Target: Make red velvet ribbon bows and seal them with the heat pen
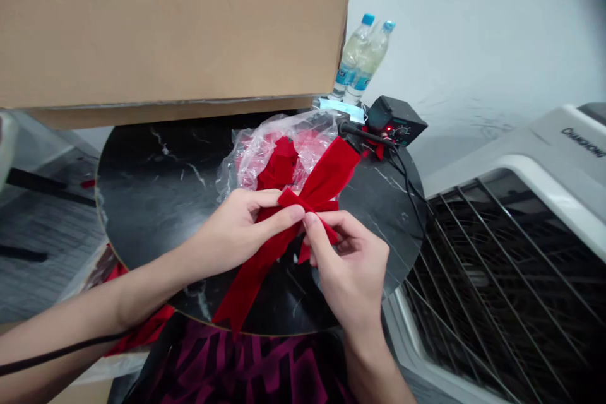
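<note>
Centrally, over the round black marble tabletop (156, 196), both hands met at the middle of a red velvet ribbon bow (326, 180). The left hand (237, 233) was closed in a pinch, thumb and forefinger pressed on the bow's gathered centre; the right hand (353, 268) pinched the same centre from the other side, fingers curled around a short ribbon end. The bow's long axis ran diagonally: one loop pointed up and right toward the far edge of the table, one long tail hung down and left past the near rim. Just behind the bow lay a clear plastic bag (265, 148) containing more red pieces. Beyond it sat a small black control unit (395, 120) with a lit red indicator, two water bottles (362, 60) and a large cardboard box (170, 25). A wire grille (502, 278) stood to the right.
</note>
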Motion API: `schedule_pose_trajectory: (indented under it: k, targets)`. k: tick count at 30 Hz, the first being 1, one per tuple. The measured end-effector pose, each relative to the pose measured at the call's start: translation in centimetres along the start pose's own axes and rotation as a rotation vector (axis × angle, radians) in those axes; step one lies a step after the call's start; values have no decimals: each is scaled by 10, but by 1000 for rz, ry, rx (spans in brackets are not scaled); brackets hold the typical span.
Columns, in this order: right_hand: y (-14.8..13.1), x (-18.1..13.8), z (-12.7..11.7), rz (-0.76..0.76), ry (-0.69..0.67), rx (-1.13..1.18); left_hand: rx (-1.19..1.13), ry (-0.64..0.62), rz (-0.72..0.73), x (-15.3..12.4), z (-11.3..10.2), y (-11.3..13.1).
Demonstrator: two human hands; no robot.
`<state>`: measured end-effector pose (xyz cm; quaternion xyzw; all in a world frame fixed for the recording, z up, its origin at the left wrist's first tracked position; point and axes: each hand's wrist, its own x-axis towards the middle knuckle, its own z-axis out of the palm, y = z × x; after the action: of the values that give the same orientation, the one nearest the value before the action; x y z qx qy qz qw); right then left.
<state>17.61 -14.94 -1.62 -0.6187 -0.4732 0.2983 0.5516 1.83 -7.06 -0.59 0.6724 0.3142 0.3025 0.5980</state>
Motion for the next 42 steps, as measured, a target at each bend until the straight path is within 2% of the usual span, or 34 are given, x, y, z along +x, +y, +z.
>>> schedule_pose_trajectory:
  k: [3, 7, 9, 15, 21, 27, 32, 37, 42]
  targets:
    - [3, -2, 2, -26, 17, -31, -4, 62, -19, 0, 3, -1]
    - [9, -3, 4, -11, 25, 34, -171, 186, -49, 0, 10, -2]
    - [12, -4, 4, -21, 29, 42, -197, 202, -60, 1, 12, -2]
    - [13, -5, 4, -109, 83, 7, -134, 275, 26, 6, 13, -2]
    - [9, -7, 6, 7, 77, 129, -101, 332, 35, 1, 16, 0]
    - [9, -9, 9, 4, 144, 96, -23, 390, 68, -1, 18, 2]
    - [5, -7, 9, 47, 138, 175, -54, 340, 36, 3, 17, 6]
    - [5, -8, 7, 52, 181, 165, -339, 287, -74, 5, 16, 3]
    - [7, -6, -1, -54, 164, 158, -615, 111, -262, 10, 5, 0]
